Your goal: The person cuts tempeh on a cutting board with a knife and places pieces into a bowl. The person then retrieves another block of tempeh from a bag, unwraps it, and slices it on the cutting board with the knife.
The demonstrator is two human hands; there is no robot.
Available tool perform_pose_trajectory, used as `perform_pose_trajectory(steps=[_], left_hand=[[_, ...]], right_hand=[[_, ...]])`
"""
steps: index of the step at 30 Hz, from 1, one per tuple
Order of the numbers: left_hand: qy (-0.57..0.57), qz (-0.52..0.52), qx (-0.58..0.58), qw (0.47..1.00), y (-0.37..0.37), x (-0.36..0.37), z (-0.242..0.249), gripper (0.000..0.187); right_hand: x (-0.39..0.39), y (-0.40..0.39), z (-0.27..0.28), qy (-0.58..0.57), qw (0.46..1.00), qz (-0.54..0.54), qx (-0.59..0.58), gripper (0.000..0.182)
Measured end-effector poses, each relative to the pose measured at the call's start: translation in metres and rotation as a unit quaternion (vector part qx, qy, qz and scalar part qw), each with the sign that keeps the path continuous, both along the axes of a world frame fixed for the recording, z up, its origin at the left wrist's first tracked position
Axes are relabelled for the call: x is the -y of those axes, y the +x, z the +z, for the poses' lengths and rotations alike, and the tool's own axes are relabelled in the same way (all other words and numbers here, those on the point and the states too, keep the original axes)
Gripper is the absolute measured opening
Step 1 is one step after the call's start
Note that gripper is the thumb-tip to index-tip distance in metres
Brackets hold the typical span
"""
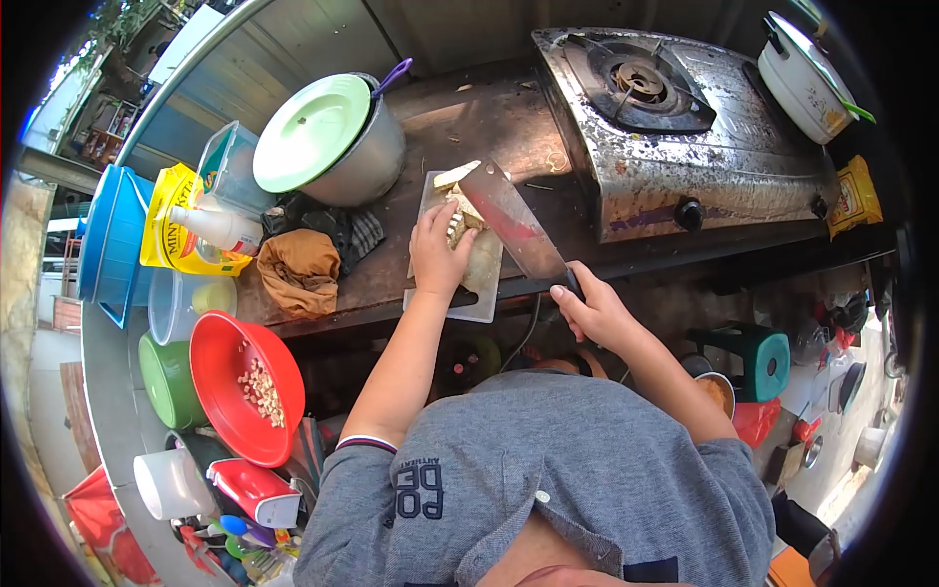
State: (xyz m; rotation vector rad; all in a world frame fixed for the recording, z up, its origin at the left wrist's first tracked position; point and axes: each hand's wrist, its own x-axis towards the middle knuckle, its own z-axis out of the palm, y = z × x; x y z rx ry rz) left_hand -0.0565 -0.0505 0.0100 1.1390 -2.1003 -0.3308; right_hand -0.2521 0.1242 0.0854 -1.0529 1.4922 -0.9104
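My right hand (595, 311) is wrapped round the dark handle of a broad kitchen knife (518, 223). Its wide blade slants up and left over the cutting board, with reddish reflections on the steel. On the translucent cutting board (481, 262) lie pale, whitish slices of food (458, 176) that look like tempeh. My left hand (440, 249) presses on the pieces with bent fingers, close to the left of the blade. Part of the food is hidden beneath those fingers.
A gas stove (675, 147) stands right of the board. Behind it on the left is a metal pot (377, 157) under a pale green plate (313, 132). A brown cloth (298, 272) lies nearby. The red basin (220, 377) holds small pale cubes.
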Motion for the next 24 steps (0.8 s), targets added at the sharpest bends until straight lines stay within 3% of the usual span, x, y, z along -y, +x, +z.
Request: perform_pose_trajectory(steps=[4,8,10,14,17,18,20,21,22,24], left_hand=[[-0.006,-0.007,-0.03,1.0,0.003,0.006,-0.01,0.039],[-0.009,-0.007,-0.05,0.999,0.004,0.006,-0.009,0.037],[0.036,0.0,-0.075,0.997,0.005,0.006,-0.005,0.033],[0.137,0.008,-0.164,0.977,0.011,0.015,-0.004,0.028],[0.325,0.011,-0.438,0.838,0.012,0.024,0.001,0.027],[0.323,0.013,-0.439,0.838,0.016,0.027,0.003,0.027],[0.46,-0.026,-0.636,0.619,0.031,0.033,0.008,0.024],[0.467,-0.031,-0.674,0.571,0.036,0.029,0.019,0.025],[0.457,-0.027,-0.68,0.573,0.043,0.025,0.029,0.025],[0.462,-0.112,-0.756,0.449,0.062,0.016,0.048,0.025]], right_hand=[[-0.009,-0.004,-0.003,0.003,1.0,-0.004,-0.007,0.035],[-0.016,-0.005,-0.008,-0.02,0.997,0.013,-0.068,0.038],[-0.018,-0.003,-0.013,-0.038,0.994,0.026,-0.094,0.039],[-0.013,0.001,-0.009,0.013,0.999,0.028,-0.038,0.038],[-0.009,0.002,-0.006,0.051,0.998,0.018,0.027,0.034],[-0.008,0.002,-0.005,0.055,0.997,0.01,0.057,0.033],[-0.007,0.004,-0.002,0.054,0.995,0.0,0.085,0.031],[-0.006,0.005,0.0,0.053,0.992,-0.009,0.114,0.028],[-0.005,0.006,0.0,0.051,0.992,0.003,0.113,0.028],[-0.003,0.008,-0.001,0.055,0.991,0.0,0.126,0.026]])
